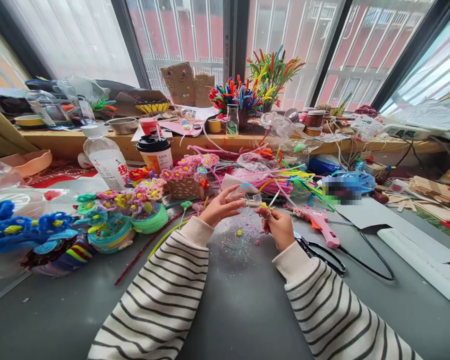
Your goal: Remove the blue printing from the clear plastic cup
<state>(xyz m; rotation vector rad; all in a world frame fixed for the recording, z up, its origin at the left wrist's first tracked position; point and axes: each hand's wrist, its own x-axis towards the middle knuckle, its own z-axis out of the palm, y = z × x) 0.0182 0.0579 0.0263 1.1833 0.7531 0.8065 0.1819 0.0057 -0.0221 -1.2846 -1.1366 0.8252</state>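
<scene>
Over the grey table, my left hand [223,207] has its fingers curved around a small clear plastic piece [252,199] with a printed label; its exact kind is hard to make out. My right hand [280,229] is closed on small metal scissors [274,200], one pointed blade angled up and a loop at the fingers. A yellow bit shows between the two hands. Below them, glitter [236,245] is scattered on the table, with a small yellow bead [239,232] among it.
Right of my right hand lie a pink glue gun [320,225] with a black cord and black-handled scissors [326,255]. Pipe-cleaner flowers [112,210], a water bottle [107,160] and a lidded cup [155,152] stand left. Bundled pipe cleaners [273,182] lie behind; wooden sticks [435,192] are far right.
</scene>
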